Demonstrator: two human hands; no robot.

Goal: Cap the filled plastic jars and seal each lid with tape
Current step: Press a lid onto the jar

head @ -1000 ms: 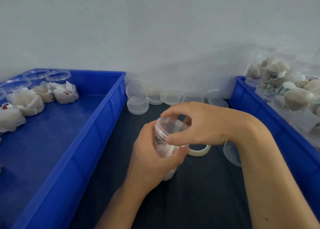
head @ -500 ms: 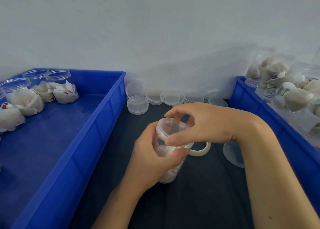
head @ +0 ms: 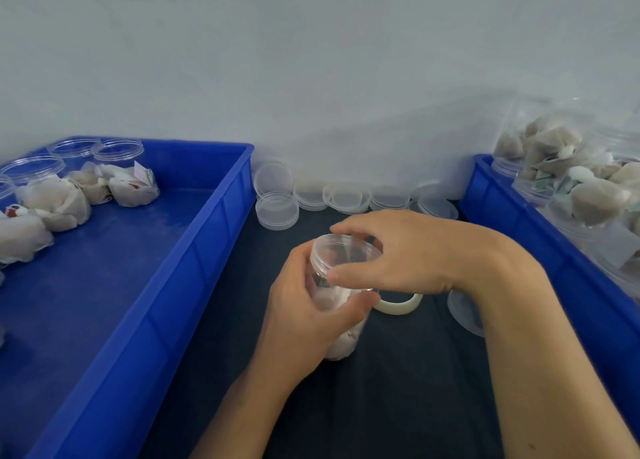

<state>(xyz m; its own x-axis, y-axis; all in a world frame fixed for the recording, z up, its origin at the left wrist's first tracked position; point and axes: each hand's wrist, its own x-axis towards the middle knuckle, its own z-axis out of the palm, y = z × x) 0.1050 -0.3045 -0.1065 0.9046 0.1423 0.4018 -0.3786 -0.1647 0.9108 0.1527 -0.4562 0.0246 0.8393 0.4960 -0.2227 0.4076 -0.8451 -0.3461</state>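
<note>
A clear plastic jar [head: 341, 306] filled with pale pouches stands nearly upright, mouth tilted slightly away, on the dark counter [head: 398, 389] between two blue bins. The left hand [head: 304, 323] wraps its body; the right hand's [head: 408, 254] fingers close around the clear lid [head: 343, 254] on top. A tape roll [head: 400, 304] lies just behind. Spare lids [head: 277, 210] line the wall. The left bin [head: 194, 268] holds open filled jars [head: 52, 195]; the right bin [head: 519, 236] holds more.

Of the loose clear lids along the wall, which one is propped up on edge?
The leftmost lid, leaning beside the left blue bin; the other lids lie flat.
</note>
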